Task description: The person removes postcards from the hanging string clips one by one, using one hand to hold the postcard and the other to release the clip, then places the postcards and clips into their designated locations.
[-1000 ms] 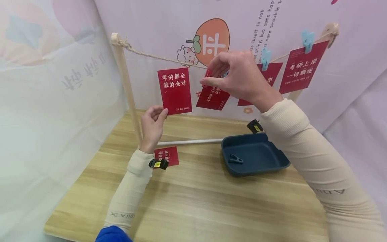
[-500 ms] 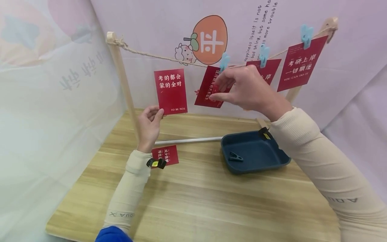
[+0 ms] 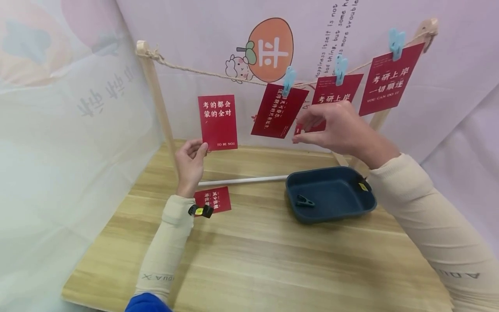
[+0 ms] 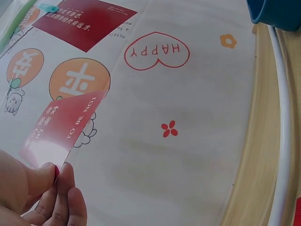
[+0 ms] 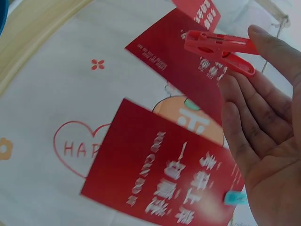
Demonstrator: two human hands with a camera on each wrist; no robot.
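Note:
In the head view my left hand (image 3: 189,167) pinches a red card (image 3: 218,130) by its lower left corner, thumb in front. The card stands upright below the twine (image 3: 210,74). My right hand (image 3: 339,128) holds a red clothespin (image 5: 218,44) between thumb and fingers; its jaws point left in the right wrist view and grip nothing. Just left of that hand, a tilted red card (image 3: 274,115) hangs from a blue clothespin (image 3: 289,81). Behind the right hand hangs another red card (image 3: 331,86), partly hidden, under a blue clothespin (image 3: 341,71).
A third hanging card (image 3: 390,82) is clipped near the right post. The left post (image 3: 156,95) carries the twine's other end. On the table (image 3: 249,255) stand a dark blue tray (image 3: 331,216) with a dark clothespin (image 3: 305,201) inside and a flat red card (image 3: 222,199) by the left wrist.
My right hand has moved right and down with the red clothespin, uncovering the tilted card and its blue clothespin. My left hand and its card have shifted slightly left and down.

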